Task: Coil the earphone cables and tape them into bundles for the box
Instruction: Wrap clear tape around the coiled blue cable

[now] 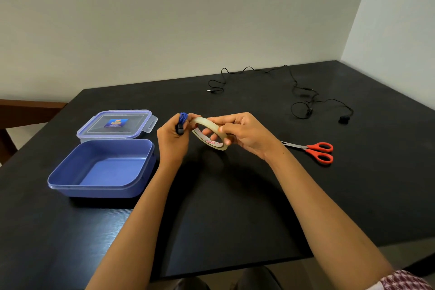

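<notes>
Tape roll sat pinched in my right grip, held close against the blue coiled cable clamped in my left grip, I judged for wrapping. The open box waited near left on the bench; black earphones lay uncoiled far right.

Bare forearms, maroon-and-white patterned right sleeve

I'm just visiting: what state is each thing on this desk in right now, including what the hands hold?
Blue plastic box: open, empty.
Clear lid with blue label: off, lying behind the box.
Blue earphone cable: coiled, gripped in left hand.
Clear tape roll: held above the table in right hand.
Black earphone cable: uncoiled, loose on the table.
Red-handled scissors: closed, lying flat.
</notes>
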